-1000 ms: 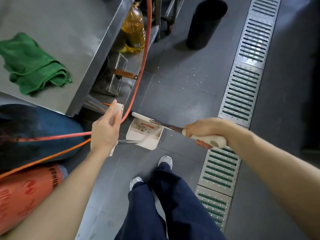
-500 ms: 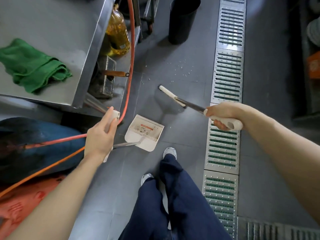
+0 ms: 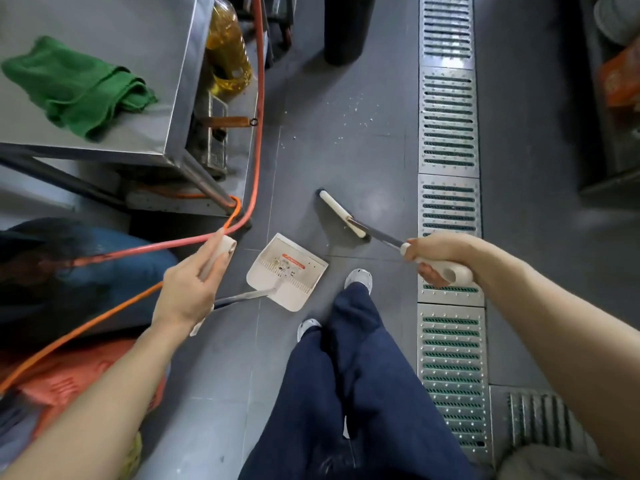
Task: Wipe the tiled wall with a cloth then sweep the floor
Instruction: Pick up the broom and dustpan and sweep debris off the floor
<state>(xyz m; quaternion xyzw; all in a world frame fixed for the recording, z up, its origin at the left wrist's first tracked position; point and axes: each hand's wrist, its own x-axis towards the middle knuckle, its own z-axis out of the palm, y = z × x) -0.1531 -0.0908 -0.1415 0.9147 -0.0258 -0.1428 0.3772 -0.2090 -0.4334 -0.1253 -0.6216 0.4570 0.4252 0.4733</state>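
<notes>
Broom (image 3: 343, 214) bristles hidden beneath its head; cloth (image 3: 78, 86) lies crumpled.

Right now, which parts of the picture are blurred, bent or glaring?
Head view: wide-angle lens bends the drain grate and table edge; soft glare on the steel table top; the dark mass at far left is blurred; broom head casts a shadow.

One broom (image 3: 343, 213) in the right hand (image 3: 437, 252), one dustpan (image 3: 286, 271) just beside the left hand (image 3: 188, 289). One green cloth (image 3: 78, 86) and one oil bottle (image 3: 227, 46) beyond the left hand. Two hoses (image 3: 258, 109), two shoes (image 3: 359, 278), one black bin (image 3: 348, 29).
</notes>
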